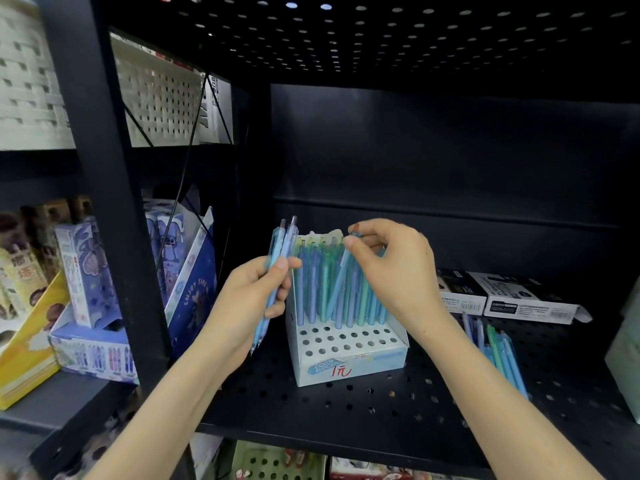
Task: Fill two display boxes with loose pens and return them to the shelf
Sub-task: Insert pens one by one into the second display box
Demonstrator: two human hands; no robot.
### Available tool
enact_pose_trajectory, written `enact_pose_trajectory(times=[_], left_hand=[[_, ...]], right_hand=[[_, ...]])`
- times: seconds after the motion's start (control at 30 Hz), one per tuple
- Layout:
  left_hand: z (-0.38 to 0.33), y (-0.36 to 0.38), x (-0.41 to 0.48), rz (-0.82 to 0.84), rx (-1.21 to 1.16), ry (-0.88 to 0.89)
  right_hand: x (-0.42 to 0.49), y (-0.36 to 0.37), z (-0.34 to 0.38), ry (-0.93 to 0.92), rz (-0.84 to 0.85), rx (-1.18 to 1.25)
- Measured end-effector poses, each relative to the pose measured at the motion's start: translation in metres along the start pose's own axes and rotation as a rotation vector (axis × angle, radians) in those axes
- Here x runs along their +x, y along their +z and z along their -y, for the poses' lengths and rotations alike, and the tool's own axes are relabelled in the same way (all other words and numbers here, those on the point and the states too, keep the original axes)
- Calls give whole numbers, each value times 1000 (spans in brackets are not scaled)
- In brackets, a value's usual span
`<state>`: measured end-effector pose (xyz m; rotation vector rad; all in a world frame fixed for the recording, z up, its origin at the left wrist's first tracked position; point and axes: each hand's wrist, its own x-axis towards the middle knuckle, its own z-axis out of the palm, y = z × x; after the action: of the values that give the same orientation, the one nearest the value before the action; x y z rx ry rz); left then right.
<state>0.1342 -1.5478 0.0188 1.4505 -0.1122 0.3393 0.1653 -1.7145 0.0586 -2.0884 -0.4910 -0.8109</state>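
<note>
STOCKING UP: At a black perforated metal shelf, my right hand pinches the top of a pale-blue plastic pen between thumb and fingertips. The pen slants down among those standing in the white-and-blue cardboard display box. My left hand, at the box's nine o'clock, grips a bundle of blue pens. Loose blue and green pens lie at three o'clock. The trick, I judge: straighten the pen over a free hole, then release.

Matt black perforated metal shelf; translucent plastic pens; cardboard display box.
</note>
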Motion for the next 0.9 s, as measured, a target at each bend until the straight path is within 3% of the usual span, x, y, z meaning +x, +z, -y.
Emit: enact_pose_trajectory(times=[0.33,0.57,0.77,0.9], left_hand=[[2,4,2,61,73,47],[4,5,5,75,73,83],[5,2,6,85,80,104],[7,0,6,85,128,119]], right_hand=[[-1,15,-15,-49,29,-114],[4,25,-15,-160,-126,-286],[7,28,-15,-76,52,-367],[0,24,-7,-87,-1,-176]])
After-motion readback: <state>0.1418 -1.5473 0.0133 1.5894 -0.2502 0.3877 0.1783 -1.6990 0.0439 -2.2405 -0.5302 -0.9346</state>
